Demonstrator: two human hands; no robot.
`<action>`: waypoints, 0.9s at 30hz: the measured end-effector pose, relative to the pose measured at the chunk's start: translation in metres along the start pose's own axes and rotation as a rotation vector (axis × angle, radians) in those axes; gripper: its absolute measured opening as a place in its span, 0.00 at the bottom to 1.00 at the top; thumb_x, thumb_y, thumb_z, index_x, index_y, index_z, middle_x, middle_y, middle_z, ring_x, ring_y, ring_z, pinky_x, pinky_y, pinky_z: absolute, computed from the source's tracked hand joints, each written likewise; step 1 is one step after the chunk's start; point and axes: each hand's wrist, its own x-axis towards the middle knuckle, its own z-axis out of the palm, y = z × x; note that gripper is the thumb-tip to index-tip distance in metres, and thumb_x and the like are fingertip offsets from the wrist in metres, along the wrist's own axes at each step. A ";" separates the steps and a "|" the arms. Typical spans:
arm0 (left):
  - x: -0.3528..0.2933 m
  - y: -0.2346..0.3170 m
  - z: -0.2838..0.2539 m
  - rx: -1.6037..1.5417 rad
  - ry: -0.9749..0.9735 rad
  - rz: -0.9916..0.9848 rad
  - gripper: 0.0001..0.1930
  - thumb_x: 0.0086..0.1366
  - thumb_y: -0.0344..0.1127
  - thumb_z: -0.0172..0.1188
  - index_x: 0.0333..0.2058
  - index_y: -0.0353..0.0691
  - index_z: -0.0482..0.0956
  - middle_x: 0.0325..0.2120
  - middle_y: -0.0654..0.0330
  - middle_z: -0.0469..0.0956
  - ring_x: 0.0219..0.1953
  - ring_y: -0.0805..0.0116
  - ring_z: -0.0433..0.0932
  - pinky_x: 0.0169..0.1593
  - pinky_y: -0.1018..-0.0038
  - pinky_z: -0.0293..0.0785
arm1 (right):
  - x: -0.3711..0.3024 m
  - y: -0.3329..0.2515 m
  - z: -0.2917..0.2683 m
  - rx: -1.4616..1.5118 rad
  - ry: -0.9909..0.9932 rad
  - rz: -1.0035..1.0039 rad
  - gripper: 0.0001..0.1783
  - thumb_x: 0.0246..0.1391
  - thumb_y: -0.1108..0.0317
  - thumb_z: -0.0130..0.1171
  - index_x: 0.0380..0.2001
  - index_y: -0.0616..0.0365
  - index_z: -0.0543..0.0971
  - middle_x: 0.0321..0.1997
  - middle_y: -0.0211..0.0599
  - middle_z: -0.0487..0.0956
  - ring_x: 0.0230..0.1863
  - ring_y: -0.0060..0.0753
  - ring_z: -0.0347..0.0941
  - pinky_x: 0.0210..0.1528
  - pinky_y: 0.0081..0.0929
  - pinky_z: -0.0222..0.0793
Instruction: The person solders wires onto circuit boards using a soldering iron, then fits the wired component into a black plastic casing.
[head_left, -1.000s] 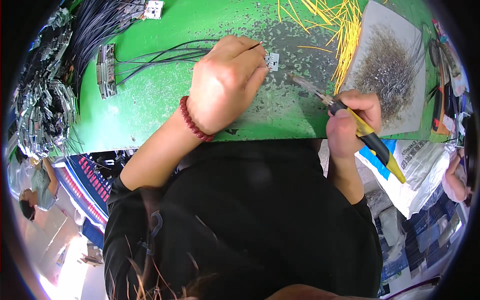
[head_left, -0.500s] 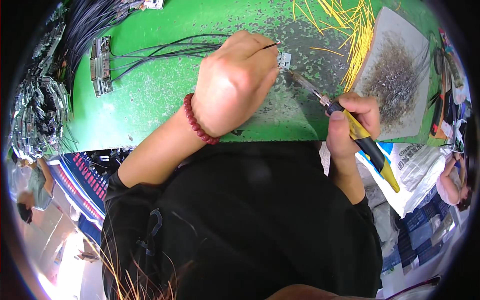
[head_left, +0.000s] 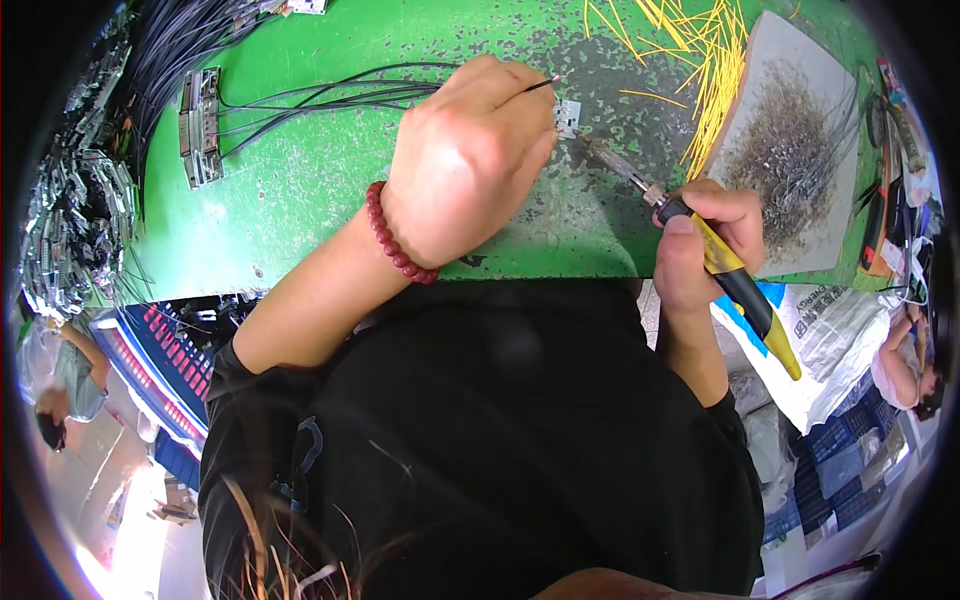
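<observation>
The left hand (head_left: 470, 165) is curled over the green worktop (head_left: 300, 200), pinching a thin dark wire (head_left: 538, 86) whose tip pokes out up and to the right, just above the small grey connector (head_left: 567, 115). The connector sits right at that hand's fingertips, on the worktop, touching or very nearly so; the knuckles hide the contact, so it's hard to call. Over on the right, the right hand (head_left: 705, 235) is clenched around a soldering iron (head_left: 700, 240) with a yellow and black handle, its long axis running from lower right up to upper left, metal tip aimed at the connector and just short of it. The left hand is nearer. Yellow wire offcuts (head_left: 700, 60) lie scattered beyond.
</observation>
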 end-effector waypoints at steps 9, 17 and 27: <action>0.003 -0.002 -0.008 -0.027 -0.076 0.004 0.06 0.48 0.21 0.65 0.26 0.35 0.78 0.31 0.57 0.80 0.35 0.58 0.78 0.38 0.69 0.76 | 0.000 0.002 0.002 0.015 0.050 -0.031 0.15 0.45 0.70 0.67 0.32 0.64 0.72 0.30 0.35 0.74 0.29 0.20 0.67 0.33 0.18 0.63; 0.017 0.001 -0.014 0.043 -0.208 -0.004 0.04 0.52 0.22 0.62 0.27 0.34 0.76 0.26 0.54 0.75 0.31 0.53 0.75 0.34 0.65 0.73 | 0.003 0.000 0.003 0.044 0.052 -0.012 0.15 0.44 0.69 0.67 0.32 0.64 0.73 0.29 0.35 0.74 0.27 0.18 0.66 0.30 0.17 0.62; 0.022 0.002 -0.016 0.071 -0.291 -0.044 0.03 0.53 0.24 0.61 0.26 0.35 0.75 0.26 0.54 0.73 0.32 0.51 0.74 0.34 0.62 0.72 | 0.005 -0.002 0.004 -0.012 0.014 -0.006 0.15 0.44 0.69 0.68 0.32 0.63 0.73 0.28 0.34 0.75 0.25 0.17 0.66 0.28 0.16 0.62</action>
